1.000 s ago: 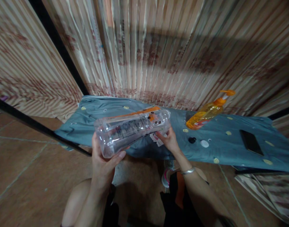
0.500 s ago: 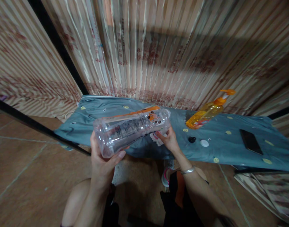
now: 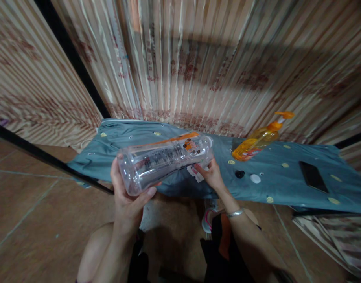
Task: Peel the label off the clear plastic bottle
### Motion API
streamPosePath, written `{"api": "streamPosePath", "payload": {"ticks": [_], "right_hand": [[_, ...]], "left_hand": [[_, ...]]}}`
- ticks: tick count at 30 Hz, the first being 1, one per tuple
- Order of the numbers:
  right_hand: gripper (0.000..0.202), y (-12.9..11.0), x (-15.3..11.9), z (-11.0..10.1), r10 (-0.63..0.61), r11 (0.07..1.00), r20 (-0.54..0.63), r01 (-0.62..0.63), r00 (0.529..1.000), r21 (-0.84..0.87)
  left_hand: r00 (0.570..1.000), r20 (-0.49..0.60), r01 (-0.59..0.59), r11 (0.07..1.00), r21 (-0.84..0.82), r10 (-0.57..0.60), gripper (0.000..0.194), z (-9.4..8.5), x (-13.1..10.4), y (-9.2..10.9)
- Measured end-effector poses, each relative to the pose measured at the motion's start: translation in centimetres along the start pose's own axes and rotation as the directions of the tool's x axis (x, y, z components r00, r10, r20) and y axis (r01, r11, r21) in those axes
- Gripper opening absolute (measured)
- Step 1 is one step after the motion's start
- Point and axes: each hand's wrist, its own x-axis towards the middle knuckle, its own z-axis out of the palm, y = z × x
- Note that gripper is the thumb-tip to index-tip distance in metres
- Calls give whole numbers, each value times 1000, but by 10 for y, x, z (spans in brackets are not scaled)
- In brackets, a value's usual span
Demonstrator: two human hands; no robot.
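A large clear plastic bottle (image 3: 157,167) with an orange and black printed label lies tilted across my two hands, above the blue cloth. Its base is toward the left and its narrower end points right. My left hand (image 3: 129,194) is closed round the base from below, thumb in front. My right hand (image 3: 209,173) is at the narrower end, thumb and fingers closed on a crumpled white piece of paper (image 3: 194,173) with some pinkish marks, pressed close to the bottle. The fingers behind the bottle are partly hidden.
On the blue patterned cloth (image 3: 289,184) stand a yellow pump bottle (image 3: 255,141), a small black object (image 3: 240,173), a white round cap (image 3: 255,179) and a dark phone (image 3: 313,177). A striped curtain (image 3: 198,70) hangs behind; a black pole (image 3: 71,59) slants at left.
The bottle has turned very slightly in my hands, and the label print has shifted a little. My left fingers have moved slightly left; everything else looks the same.
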Motion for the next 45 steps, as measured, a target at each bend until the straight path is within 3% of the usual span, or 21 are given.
{"api": "streamPosePath", "payload": {"ticks": [3, 8, 19, 45], "right_hand": [[66, 0, 0, 0, 7, 1000, 10, -7, 1000, 19], [66, -3, 0, -1, 26, 1000, 9, -26, 1000, 9], [66, -1, 0, -1, 8, 1000, 7, -8, 1000, 6], [67, 0, 0, 0, 25, 999, 9, -25, 1000, 26]], "left_hand": [[997, 9, 83, 992, -94, -82, 106, 0, 0, 2], [995, -7, 102, 990, -96, -103, 109, 1, 0, 3], [993, -11, 114, 982, -148, -117, 104, 3, -2, 6], [991, -3, 134, 986, -102, -135, 102, 5, -3, 12]]}}
